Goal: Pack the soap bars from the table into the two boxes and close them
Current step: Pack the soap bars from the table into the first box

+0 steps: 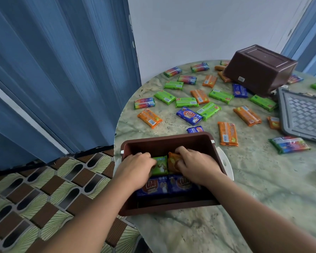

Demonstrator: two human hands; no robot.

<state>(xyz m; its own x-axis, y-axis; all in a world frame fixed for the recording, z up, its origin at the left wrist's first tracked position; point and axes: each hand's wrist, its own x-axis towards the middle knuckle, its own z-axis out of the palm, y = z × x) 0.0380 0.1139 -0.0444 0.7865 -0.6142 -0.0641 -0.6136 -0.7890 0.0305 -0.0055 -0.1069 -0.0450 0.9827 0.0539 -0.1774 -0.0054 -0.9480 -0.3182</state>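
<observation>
1. A green soap bar (160,165) and an orange soap bar (173,161) sit side by side inside the open brown box (164,141). Each one's long side runs away from the person.
2. Two blue soap bars (169,185) lie flat in the box, nearer the person, side by side.
3. The left hand (135,168) reaches down into the box. Its fingers curl round the green bar.
4. The right hand (195,166) reaches in too. Its fingers curl round the orange bar.
5. The box stands at the near edge of the round table (263,189).
6. Many more soap bars (186,102) lie spread on the table past the box. They are green, orange, blue and rainbow, and they point many ways.
7. A second brown box (259,68) rests upside down and tilted at the far side.
8. A grey lid (303,114) lies flat on the right.
</observation>
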